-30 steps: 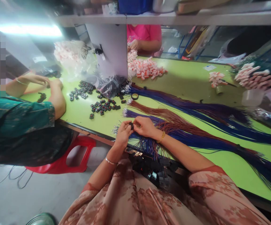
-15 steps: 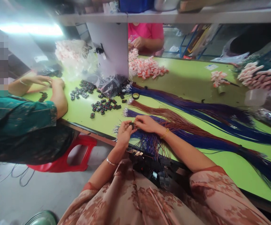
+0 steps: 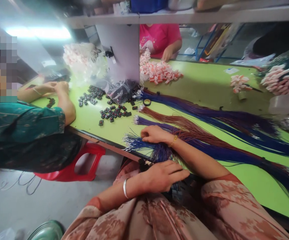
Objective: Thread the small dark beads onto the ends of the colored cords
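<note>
My left hand (image 3: pixel 163 176) is over my lap, back up, with its fingers stretched out to the right. Beneath it, dark plastic pieces (image 3: pixel 177 195) show in my lap, largely covered by the hand. My right hand (image 3: pixel 156 134) rests on a bundle of blue wires (image 3: pixel 135 142) at the table's near edge. Its fingers are curled together, and what they hold, if anything, is too small to make out. Silvery terminals tip the wires to the left of this hand. Loose wire ends hang over the edge between my two hands.
Black connector housings (image 3: pixel 113 112) lie in piles on the green table (image 3: pixel 91 125). Brown wires (image 3: pixel 162 116) and more blue wires (image 3: pixel 234 116) stretch rightward. A tape roll (image 3: pixel 147 102) sits near their tips. Co-workers sit left, near a red stool (image 3: pixel 91 166), and across, behind pink-and-white connectors (image 3: pixel 162 71).
My left hand has left the wires and the small black piece, moving down and right over my lap. My right hand has stayed near the wires. The black piece no longer shows between my hands.
</note>
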The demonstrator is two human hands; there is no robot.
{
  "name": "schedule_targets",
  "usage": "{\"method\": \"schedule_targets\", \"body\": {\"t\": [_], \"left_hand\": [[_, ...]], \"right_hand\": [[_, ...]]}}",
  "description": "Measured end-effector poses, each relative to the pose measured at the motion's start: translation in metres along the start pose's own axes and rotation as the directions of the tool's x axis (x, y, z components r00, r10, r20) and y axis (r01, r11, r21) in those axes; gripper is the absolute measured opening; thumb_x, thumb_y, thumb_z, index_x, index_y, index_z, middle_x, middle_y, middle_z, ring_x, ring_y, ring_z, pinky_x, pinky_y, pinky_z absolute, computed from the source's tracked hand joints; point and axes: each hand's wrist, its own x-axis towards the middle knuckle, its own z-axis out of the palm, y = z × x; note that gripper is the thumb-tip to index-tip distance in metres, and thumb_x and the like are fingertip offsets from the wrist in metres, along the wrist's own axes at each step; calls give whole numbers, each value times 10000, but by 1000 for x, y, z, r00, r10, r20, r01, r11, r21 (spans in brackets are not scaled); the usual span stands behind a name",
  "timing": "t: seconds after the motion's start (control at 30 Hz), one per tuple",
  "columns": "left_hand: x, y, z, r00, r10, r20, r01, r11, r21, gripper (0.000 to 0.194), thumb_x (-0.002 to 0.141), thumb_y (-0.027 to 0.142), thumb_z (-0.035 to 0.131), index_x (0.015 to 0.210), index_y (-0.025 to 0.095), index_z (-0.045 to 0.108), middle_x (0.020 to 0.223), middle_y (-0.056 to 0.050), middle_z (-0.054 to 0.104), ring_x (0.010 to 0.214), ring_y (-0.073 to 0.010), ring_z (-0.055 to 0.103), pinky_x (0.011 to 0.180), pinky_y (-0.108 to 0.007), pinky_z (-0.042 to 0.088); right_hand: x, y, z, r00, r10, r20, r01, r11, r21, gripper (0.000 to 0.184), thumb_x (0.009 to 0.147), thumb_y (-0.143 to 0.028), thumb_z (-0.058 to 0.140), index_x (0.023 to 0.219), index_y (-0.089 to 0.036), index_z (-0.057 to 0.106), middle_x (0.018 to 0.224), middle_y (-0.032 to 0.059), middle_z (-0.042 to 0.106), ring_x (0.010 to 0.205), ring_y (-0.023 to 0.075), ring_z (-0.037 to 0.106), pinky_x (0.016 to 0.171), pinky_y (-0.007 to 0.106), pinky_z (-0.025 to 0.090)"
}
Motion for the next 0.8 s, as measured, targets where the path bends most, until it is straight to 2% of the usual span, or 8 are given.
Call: {"method": "schedule_targets", "body": {"t": [0.07, 0.17, 0.3, 0.4, 0.47, 0.53, 0.63, 0.8], "left_hand": [[4, -5, 15, 982, 57, 180, -91, 977, 191, 406, 821, 142, 483, 1220, 156, 556, 1096, -146, 638, 1046, -237, 583, 938, -368, 459], [9, -11, 27, 972, 66, 225, -158, 894, 420, 364, 888, 229, 428, 1215, 109, 534, 1094, -155, 643, 1049, -218, 581, 920, -352, 468], [3, -8, 12, 974, 224, 20, -192, 781, 595, 449, 886, 453, 458, 1170, 122, 564, 1116, -130, 652, 1060, -227, 579, 891, -338, 472], [-14, -17, -31, 917, 280, -283, -38, 770, 637, 326, 881, 397, 492, 1066, 158, 615, 1004, -92, 681, 990, -193, 600, 876, -309, 461], [-30, -36, -76, 805, 176, -566, 282, 726, 627, 222, 900, 249, 444, 991, 181, 635, 950, -83, 676, 933, -182, 599, 876, -321, 443], [-49, -63, -125, 600, 19, -800, 655, 564, 504, 248, 898, 216, 416, 1004, 153, 631, 1010, -129, 644, 983, -226, 567, 898, -371, 421], [-74, -104, -186, 329, -178, -927, 924, 262, 278, 273, 856, 219, 462, 1062, 107, 601, 1072, -181, 587, 1064, -285, 514, 937, -425, 382], [-90, -129, -216, 270, -344, -899, 962, 139, 235, 193, 807, 187, 501, 980, 155, 581, 996, -155, 598, 964, -273, 546, 833, -386, 409]], "right_hand": [[-2, -3, 4, 1000, 4, -13, -5, 997, -77, 82, 781, -252, 575, 762, -200, 637, 808, 7, 680, 759, 154, 575, 622, 244, 274], [-6, -5, 10, 999, -15, -48, 7, 989, -149, 139, 838, -234, 500, 801, -190, 626, 853, 32, 681, 807, 169, 577, 657, 261, 283], [-10, -8, 19, 996, -37, -81, 18, 975, -223, 179, 886, -220, 434, 870, -165, 603, 883, 81, 659, 809, 182, 558, 684, 278, 301], [-11, -9, 27, 994, -4, -105, -25, 963, -269, 167, 882, -192, 422, 920, -143, 578, 894, 109, 639, 784, 195, 544, 661, 289, 302], [-11, -8, 30, 990, 7, -138, -46, 959, -280, 160, 876, -178, 419, 924, -134, 565, 884, 116, 631, 757, 197, 534, 645, 292, 298], [-11, -8, 32, 980, 0, -198, -50, 969, -243, 154, 876, -171, 410, 913, -141, 556, 867, 106, 625, 739, 188, 523, 644, 287, 301], [-10, -5, 30, 955, -17, -295, -13, 995, -101, 123, 867, -179, 426, 868, -161, 548, 819, 67, 613, 718, 162, 506, 654, 265, 315], [-6, -3, 21, 929, -23, -369, 87, 984, 156, 74, 807, -177, 479, 774, -167, 545, 695, -1, 573, 617, 112, 471, 595, 227, 303]]}}
